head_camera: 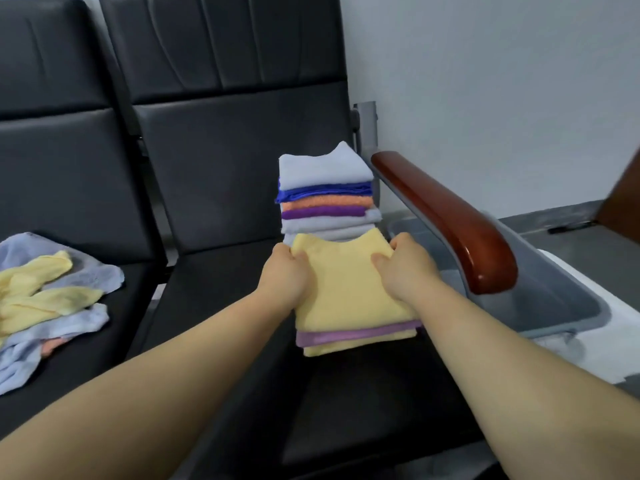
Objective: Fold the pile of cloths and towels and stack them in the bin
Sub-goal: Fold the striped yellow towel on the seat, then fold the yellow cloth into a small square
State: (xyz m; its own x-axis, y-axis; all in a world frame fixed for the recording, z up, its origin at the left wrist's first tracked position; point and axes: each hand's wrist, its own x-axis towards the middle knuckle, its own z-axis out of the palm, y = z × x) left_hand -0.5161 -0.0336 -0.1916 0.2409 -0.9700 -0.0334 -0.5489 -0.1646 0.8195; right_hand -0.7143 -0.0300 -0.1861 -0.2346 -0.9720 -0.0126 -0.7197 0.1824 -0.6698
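Left hand (285, 275) and right hand (403, 268) each grasp a far corner of the folded yellow cloth (343, 296). It tops a short stack with a purple cloth (346, 336) beneath, on the black bench (207, 289). From it, the tall stack (325, 195) of folded cloths sits close at 12 o'clock, the grey bin (561, 299) at 3 o'clock beyond the wooden armrest (450, 216), and the unfolded pile (52, 299) at 9 o'clock.

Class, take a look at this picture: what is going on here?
A person grips a small folded stack, yellow on top, with the left hand and the right hand over a black seat. A taller folded stack stands just behind it. Unfolded cloths lie heaped on the seat to the left. The grey bin waits past the armrest on the right.
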